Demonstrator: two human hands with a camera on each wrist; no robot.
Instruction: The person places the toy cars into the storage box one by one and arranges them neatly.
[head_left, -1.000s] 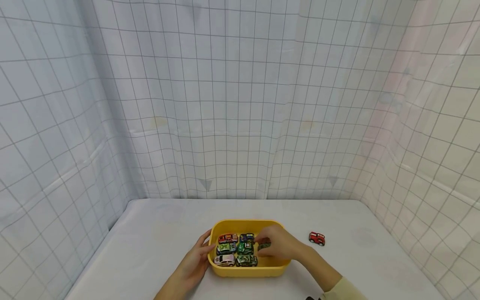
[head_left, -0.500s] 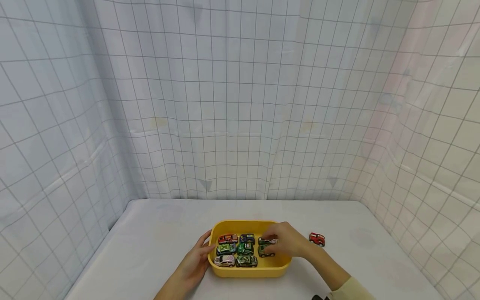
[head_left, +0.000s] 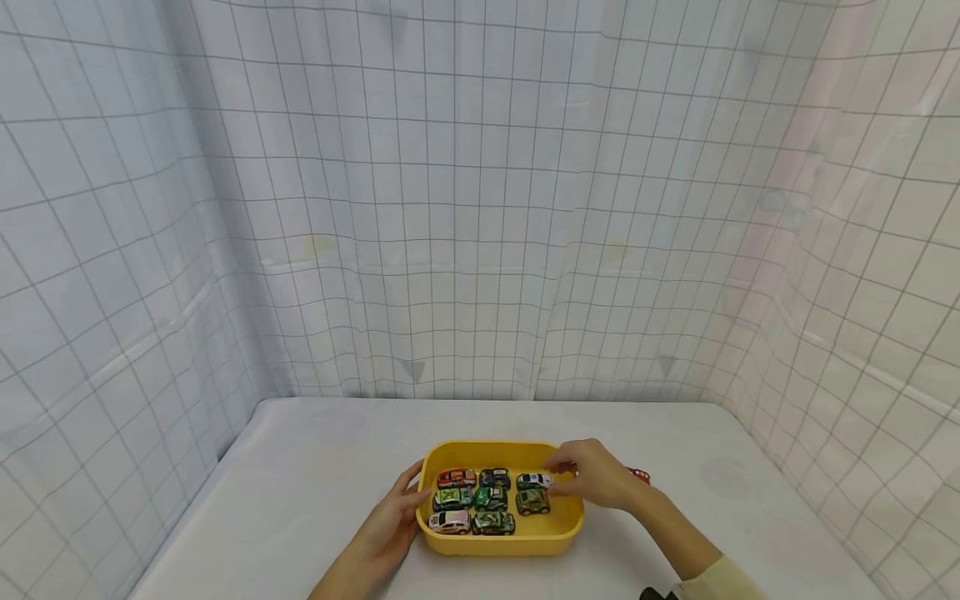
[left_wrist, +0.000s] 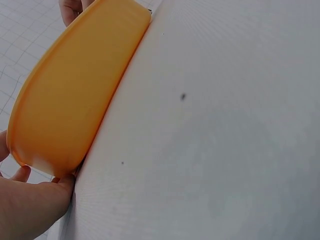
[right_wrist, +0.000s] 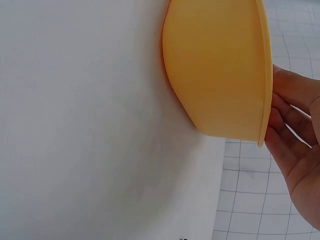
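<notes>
A yellow plastic tray [head_left: 501, 545] on the table contains several toy cars in three columns. My left hand [head_left: 392, 525] grips its left end, thumb over the rim and fingers against the outer wall; the left wrist view shows that hand [left_wrist: 32, 202] at the tray's end. My right hand [head_left: 600, 479] is over the right rim, fingers spread and holding nothing. Close to its fingertips lie a white-and-green toy car [head_left: 533, 481] and a camouflage toy car [head_left: 532, 502]. In the right wrist view, the hand [right_wrist: 297, 135] is beside the tray's rim.
A red toy car [head_left: 639, 474] sits on the white table right of the tray, partly hidden behind my right hand. Inside the tray are also a green car [head_left: 491, 498] and a pink-and-white car [head_left: 450, 522]. Gridded white cloth [head_left: 480, 250] encloses the table's back and sides.
My right hand has let go of the camouflage car, which now rests in the right column, and has moved right toward the rim. The left hand and tray have stayed put.
</notes>
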